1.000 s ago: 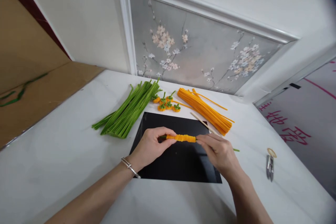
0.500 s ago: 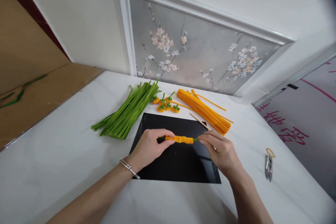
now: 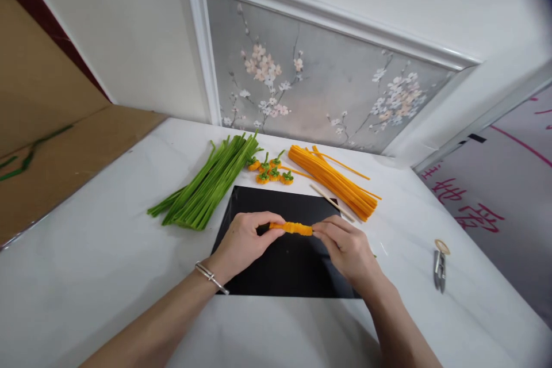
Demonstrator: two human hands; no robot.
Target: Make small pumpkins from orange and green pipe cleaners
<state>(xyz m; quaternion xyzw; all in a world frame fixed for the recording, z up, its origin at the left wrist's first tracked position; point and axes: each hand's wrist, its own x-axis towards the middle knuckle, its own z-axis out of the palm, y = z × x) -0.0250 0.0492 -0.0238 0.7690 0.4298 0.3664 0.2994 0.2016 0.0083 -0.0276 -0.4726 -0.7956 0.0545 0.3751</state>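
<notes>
An orange pipe cleaner coil (image 3: 299,229) stretches sideways between my hands, above a black board (image 3: 276,276). My left hand (image 3: 249,240) pinches its left end between thumb and fingers. At the right end, my right hand (image 3: 347,246) has its thumb and fingertips closed on the coil's edge. Whatever runs inside the coil is hidden now. Behind the board sit several small orange pipe cleaner persimmons (image 3: 275,174) with green tops. A thin pale stick (image 3: 332,203) lies by the board's back right corner.
Green pipe cleaners (image 3: 207,184) form a bundle at the back left, orange pipe cleaners (image 3: 332,181) another at the back right. Small metal snips (image 3: 440,267) rest on the white table (image 3: 107,276) at far right. A framed floral panel (image 3: 319,80) stands behind.
My right hand has slid left along the green stem up to the coil's end, covering the stem stretch that showed before. My left hand keeps its pinch. The view has shifted slightly.
</notes>
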